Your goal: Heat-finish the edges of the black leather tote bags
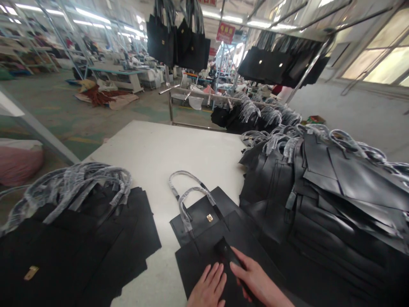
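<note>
A black bag panel (204,251) with plastic-wrapped handles (191,187) and a small gold clasp (209,218) lies on the white table (153,145). My left hand (209,285) rests flat on the panel's lower part, its fingers spread slightly. Just right of it, my right hand (254,273) is wrapped round a dark handheld tool (236,258). The tool's head is over or against the black panel; its exact type is hard to make out.
Stacked black bag pieces (96,238) with wrapped handles lie at the left. A taller pile (319,204) fills the right side. Black bags (191,47) hang from a metal rack beyond the table. A slanted metal post (44,132) stands at the left.
</note>
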### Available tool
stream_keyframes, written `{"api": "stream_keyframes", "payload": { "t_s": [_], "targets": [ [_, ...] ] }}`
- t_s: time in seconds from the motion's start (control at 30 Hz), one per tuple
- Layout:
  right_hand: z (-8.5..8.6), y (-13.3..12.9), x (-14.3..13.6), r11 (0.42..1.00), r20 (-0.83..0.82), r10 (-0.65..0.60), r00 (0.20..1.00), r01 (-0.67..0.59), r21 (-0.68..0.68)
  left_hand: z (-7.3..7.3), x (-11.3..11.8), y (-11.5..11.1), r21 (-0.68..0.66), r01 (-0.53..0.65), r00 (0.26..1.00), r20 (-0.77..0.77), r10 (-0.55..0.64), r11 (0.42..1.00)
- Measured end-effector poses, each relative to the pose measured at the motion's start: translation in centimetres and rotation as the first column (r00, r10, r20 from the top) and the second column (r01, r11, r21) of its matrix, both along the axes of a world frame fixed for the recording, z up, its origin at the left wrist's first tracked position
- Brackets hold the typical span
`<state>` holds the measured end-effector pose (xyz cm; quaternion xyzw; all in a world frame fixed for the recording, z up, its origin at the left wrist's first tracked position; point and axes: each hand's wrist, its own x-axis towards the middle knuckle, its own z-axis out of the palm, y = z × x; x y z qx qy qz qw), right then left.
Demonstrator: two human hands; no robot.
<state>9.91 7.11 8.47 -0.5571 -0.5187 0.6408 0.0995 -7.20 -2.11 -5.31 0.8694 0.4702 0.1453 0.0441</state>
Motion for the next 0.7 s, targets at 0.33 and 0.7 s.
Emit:
{"api": "stream_keyframes", "payload": {
  "t_s": [0.33, 0.7],
  "targets": [
    [-1.3, -1.2, -4.4, 0.99, 0.071, 0.138, 0.988, -0.138, -0.013, 1.3, 0.2, -0.5, -0.185, 0.005, 0.975, 0.219, 0.036, 0.983],
    [-1.1, -1.6, -4.1, 0.974, 0.131, 0.223, 0.966, -0.225, 0.001, 2.3, 0.3, -0.6, -0.25, -0.004, 0.96, 0.271, 0.073, 0.968]
  ]
}}
